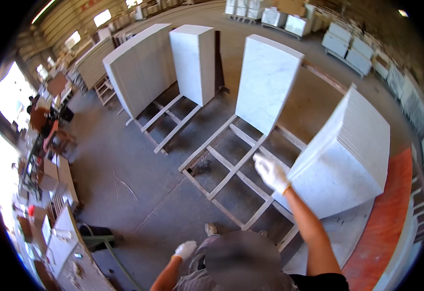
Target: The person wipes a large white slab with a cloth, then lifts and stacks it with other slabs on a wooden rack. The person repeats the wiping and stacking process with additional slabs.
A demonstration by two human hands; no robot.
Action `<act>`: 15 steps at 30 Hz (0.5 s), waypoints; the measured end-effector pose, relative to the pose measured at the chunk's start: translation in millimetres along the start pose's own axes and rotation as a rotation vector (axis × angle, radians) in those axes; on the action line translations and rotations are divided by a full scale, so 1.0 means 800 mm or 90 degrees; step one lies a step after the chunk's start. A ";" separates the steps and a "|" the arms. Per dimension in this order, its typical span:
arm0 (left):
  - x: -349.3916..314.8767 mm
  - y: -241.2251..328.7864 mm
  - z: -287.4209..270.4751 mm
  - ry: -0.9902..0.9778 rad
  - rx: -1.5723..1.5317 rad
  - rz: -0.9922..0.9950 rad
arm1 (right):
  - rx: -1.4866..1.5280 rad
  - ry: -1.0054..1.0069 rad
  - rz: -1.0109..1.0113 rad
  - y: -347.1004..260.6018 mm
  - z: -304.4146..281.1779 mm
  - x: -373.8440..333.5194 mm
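Note:
My right hand (270,173), in a white glove, reaches forward over a low wooden frame (236,169). Its fingers look loosely stretched, with nothing visible in them, and slightly blurred. Just right of it leans a stack of white stone slabs (338,155), edges lined up side by side; contact with the hand cannot be made out. Another tall white slab stack (267,80) stands upright at the frame's far end. My left hand (185,249), also gloved in white, hangs low beside my body. Its fingers are too indistinct to read, and I see nothing in it.
Ahead to the left, a narrow slab stack (192,63) and a wider one (141,65) stand on a second wooden frame (166,121). A cluttered workbench (71,252) is at lower left. An orange-red surface (384,218) lies right. More stone packs (348,46) line the back.

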State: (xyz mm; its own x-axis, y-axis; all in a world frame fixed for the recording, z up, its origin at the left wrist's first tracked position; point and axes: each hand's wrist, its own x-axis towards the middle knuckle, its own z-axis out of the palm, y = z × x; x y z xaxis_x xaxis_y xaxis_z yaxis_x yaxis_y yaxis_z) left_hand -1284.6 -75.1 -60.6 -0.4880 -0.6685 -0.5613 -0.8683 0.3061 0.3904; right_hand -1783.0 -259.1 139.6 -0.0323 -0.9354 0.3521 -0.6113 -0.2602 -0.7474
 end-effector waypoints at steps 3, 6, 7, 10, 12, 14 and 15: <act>0.006 0.002 -0.109 0.266 -0.223 -0.070 | 0.209 -0.208 0.145 -0.007 0.130 -0.066; -0.033 0.039 -0.246 0.388 -0.277 -0.121 | 0.546 -0.383 0.333 -0.070 0.245 -0.092; -0.037 0.041 -0.268 0.455 -0.254 -0.062 | 0.624 -0.400 0.471 -0.119 0.268 -0.086; -0.039 0.075 -0.341 0.588 -0.192 0.176 | 0.838 -0.460 0.733 -0.202 0.322 -0.065; -0.022 0.086 -0.342 0.628 -0.195 0.255 | 1.214 -0.545 0.639 -0.224 0.365 -0.052; -0.019 0.106 -0.357 0.538 0.049 0.195 | 1.412 -0.630 0.444 -0.232 0.418 -0.048; -0.016 0.097 -0.359 0.565 0.015 0.218 | 1.421 -0.656 0.302 -0.229 0.452 -0.057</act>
State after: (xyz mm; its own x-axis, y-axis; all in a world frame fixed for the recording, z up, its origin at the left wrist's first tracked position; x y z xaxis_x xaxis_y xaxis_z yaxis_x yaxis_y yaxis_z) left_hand -1319.9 -237.6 186.7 -0.4786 -0.8078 0.3442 -0.6974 0.5879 0.4099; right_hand -1383.5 -255.3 56.7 0.7497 -0.5782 0.3219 0.6382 0.7603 -0.1206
